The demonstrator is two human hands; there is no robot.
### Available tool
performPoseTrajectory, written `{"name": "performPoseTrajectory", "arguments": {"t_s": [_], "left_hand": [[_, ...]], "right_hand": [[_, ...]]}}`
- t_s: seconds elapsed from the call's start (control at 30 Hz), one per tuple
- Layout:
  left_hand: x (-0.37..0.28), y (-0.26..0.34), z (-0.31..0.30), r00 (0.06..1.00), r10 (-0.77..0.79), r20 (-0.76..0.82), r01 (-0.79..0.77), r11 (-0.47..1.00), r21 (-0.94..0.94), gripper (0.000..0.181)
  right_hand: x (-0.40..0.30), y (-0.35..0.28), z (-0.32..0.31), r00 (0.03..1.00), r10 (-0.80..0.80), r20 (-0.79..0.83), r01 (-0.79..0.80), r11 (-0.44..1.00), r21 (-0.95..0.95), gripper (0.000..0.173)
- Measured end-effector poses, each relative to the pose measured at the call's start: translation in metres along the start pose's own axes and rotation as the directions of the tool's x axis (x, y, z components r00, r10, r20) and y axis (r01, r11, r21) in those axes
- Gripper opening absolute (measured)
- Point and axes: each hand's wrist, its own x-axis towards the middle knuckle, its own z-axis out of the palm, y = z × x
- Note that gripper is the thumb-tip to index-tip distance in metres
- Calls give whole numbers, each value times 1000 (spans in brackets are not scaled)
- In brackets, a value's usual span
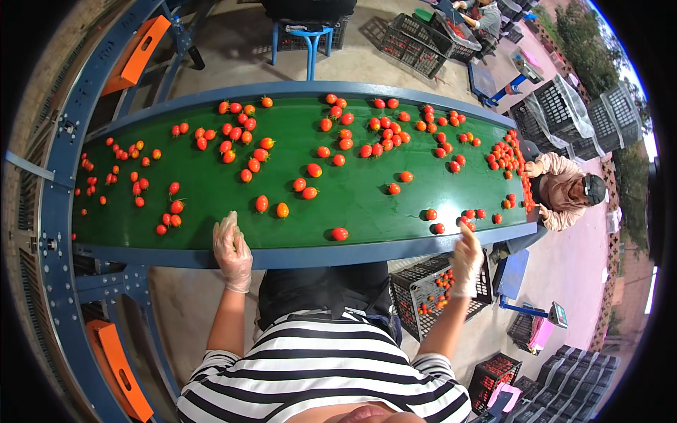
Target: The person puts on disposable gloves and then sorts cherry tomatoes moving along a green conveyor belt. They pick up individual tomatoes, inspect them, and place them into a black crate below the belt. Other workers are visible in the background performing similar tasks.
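Note:
In a clear plastic glove, my left hand (pixel 232 255) rests over the near blue rim (pixel 338 254) of the conveyor, fingers extended and no tomato visible in it. My right hand (pixel 466 259), gloved likewise, reaches over the same rim farther right. Its fingertips are beside a small cluster of cherry tomatoes (pixel 468 214); whether they touch or hold one cannot be made out. Many red and some orange tomatoes lie scattered on the green belt (pixel 359 206). One tomato (pixel 339 234) lies near the rim between my hands, and a dense pile (pixel 506 153) sits at the right end.
A person (pixel 563 190) sits at the belt's right end, hands by the pile. Below my right arm stands a black crate (pixel 410 306) with tomatoes inside. Blue machine framing (pixel 63 296) with orange panels (pixel 124 370) bounds the left. A blue stool (pixel 309 34) is beyond the belt.

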Motion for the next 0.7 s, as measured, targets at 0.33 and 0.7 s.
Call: {"name": "performPoseTrajectory", "arguments": {"t_s": [0.33,0.7], "left_hand": [[5,-21,-20,999,-34,-42,34,999,-12,30],[5,-52,-37,999,-7,-31,7,1000,-16,36]], "right_hand": [[54,-172,269,753,-286,593,379,925,-35,23],[49,-119,290,540,80,838,-772,443,456,22]]}}
